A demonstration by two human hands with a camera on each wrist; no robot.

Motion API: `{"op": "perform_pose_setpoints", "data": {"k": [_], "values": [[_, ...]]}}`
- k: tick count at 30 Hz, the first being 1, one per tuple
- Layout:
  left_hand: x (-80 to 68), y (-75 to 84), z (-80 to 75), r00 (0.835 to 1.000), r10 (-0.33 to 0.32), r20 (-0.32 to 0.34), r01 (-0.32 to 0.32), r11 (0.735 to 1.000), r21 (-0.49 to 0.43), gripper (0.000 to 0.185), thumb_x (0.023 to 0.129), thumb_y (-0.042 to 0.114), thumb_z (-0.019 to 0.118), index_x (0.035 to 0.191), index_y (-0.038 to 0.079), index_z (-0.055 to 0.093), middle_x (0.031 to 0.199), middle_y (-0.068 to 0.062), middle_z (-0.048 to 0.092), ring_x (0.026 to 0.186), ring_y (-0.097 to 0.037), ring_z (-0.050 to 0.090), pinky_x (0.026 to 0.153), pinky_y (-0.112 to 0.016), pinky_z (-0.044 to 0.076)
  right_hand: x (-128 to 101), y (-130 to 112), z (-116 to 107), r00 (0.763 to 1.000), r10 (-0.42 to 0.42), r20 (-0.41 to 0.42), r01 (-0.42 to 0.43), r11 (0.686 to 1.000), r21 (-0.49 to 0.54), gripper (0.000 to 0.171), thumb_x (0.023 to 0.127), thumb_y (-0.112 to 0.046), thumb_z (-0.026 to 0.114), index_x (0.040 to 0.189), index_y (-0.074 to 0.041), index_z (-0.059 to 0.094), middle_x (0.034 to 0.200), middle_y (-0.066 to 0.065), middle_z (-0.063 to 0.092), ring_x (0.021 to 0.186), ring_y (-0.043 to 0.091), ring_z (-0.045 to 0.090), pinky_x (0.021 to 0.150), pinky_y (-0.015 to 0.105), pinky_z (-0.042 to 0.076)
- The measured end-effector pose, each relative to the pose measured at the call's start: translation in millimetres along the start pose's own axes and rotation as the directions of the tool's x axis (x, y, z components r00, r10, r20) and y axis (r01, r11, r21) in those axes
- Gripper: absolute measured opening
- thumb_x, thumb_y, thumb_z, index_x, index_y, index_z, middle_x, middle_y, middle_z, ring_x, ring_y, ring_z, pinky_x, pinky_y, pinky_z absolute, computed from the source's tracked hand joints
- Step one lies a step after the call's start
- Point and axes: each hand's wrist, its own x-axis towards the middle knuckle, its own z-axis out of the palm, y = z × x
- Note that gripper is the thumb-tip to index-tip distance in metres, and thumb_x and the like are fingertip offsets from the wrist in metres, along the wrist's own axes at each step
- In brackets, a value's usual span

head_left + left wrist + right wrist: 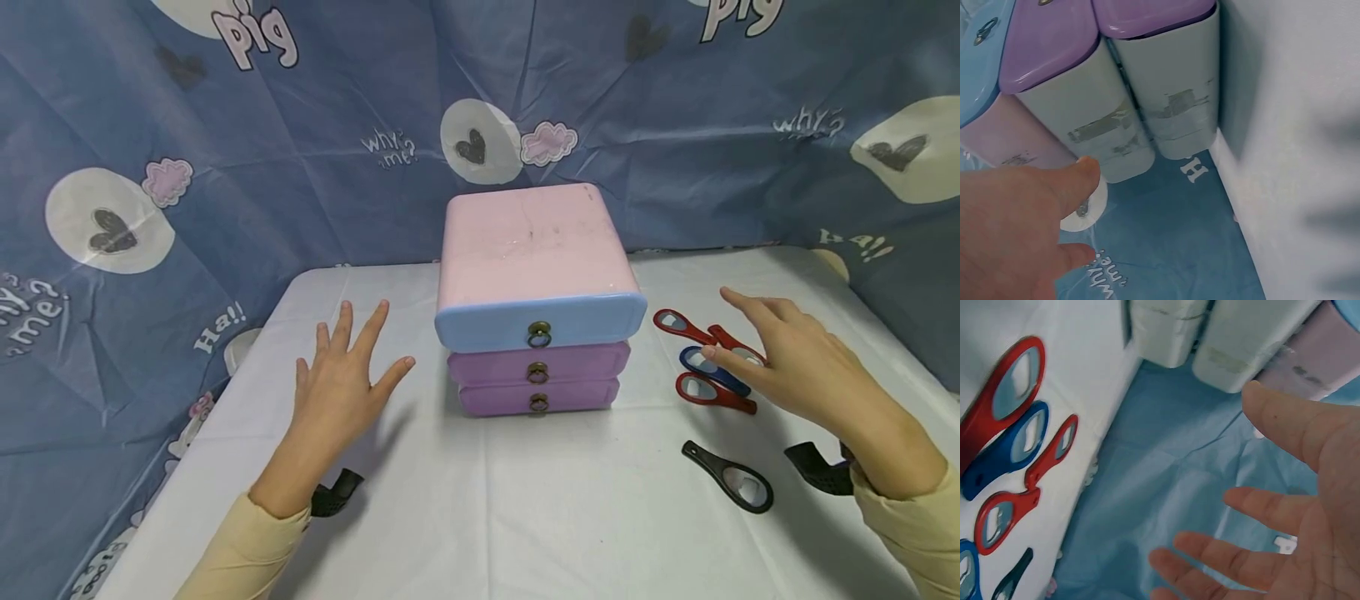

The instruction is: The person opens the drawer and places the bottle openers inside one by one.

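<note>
A small three-drawer chest stands mid-table, with a pink top box (532, 242), a blue drawer front (480, 327) and two purple drawer fronts (491, 367) below. My left hand (333, 392) hovers left of it, fingers spread, holding nothing. To the right, my right hand (813, 371) is also held above the table with straight, parted fingers and nothing in them. It overlaps a cluster of magnifying glasses in the head view, among them a red magnifying glass (738, 403) and a blue magnifying glass (729, 381). Nearer the front lies a black magnifying glass (711, 457).
A white cloth (540, 508) covers the table. Behind it and at the sides hangs a blue printed curtain (360, 200). In the right wrist view, a dark magnifying glass (1021, 562) lies by the table edge. Each drawer front has a small ring pull (538, 335).
</note>
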Motion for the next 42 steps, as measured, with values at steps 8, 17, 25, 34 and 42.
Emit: {"op": "perform_pose_setpoints", "data": {"k": [8,17,25,34,42], "values": [[5.5,4.2,-13.9,0.983,0.119,-0.141,-0.138,0.981,-0.136,0.07,0.11,0.04,0.063,0.171,0.025,0.033,0.173,-0.029,0.03,0.151,-0.058,0.041,0.109,-0.083,0.04,-12.2,-27.1,-7.9,0.986,-0.1,-0.134,0.109,0.992,0.062,0.061,0.1,-0.046,0.077,0.15,-0.015,0.061,0.129,0.018,0.073,0.102,0.035,0.073,0.064,0.043,0.054],[25.9,13.8,-19.5,0.94,0.293,-0.177,-0.34,0.855,-0.391,0.056,0.113,0.035,0.057,0.167,0.028,0.041,0.169,-0.01,0.044,0.152,-0.037,0.048,0.108,-0.065,0.055,-30.2,-68.3,-6.3,0.921,-0.267,-0.284,0.294,0.954,0.056,0.022,0.093,-0.029,0.086,0.114,-0.028,0.078,0.095,-0.013,0.077,0.079,0.004,0.067,0.062,0.026,0.052],[43.6,24.0,-9.6,0.933,0.343,-0.104,-0.331,0.71,-0.621,0.052,0.116,0.032,0.05,0.167,0.034,0.039,0.174,0.002,0.035,0.153,-0.031,0.05,0.113,-0.056,0.055,-35.4,-101.6,2.6,0.87,-0.387,-0.306,0.422,0.905,0.057,0.035,0.09,-0.028,0.088,0.123,-0.028,0.077,0.106,-0.015,0.077,0.083,0.003,0.069,0.061,0.023,0.052],[54.8,30.1,0.9,0.928,0.372,0.017,-0.203,0.542,-0.815,0.053,0.118,0.038,0.038,0.169,0.047,0.027,0.179,0.007,0.02,0.16,-0.039,0.037,0.105,-0.07,0.053,-32.4,-128.3,18.8,0.793,-0.523,-0.313,0.553,0.833,0.01,0.064,0.09,-0.031,0.088,0.149,-0.031,0.063,0.11,-0.006,0.075,0.073,0.003,0.06,0.056,0.02,0.04],[57.1,34.5,6.1,0.926,0.376,0.034,-0.161,0.476,-0.864,0.054,0.119,0.037,0.035,0.171,0.045,0.023,0.18,0.001,0.017,0.162,-0.039,0.03,0.103,-0.076,0.051,-27.8,-143.6,27.3,0.777,-0.561,-0.286,0.579,0.815,-0.024,0.078,0.088,-0.032,0.09,0.158,-0.033,0.055,0.108,-0.005,0.069,0.07,0.004,0.051,0.054,0.019,0.037]]}}
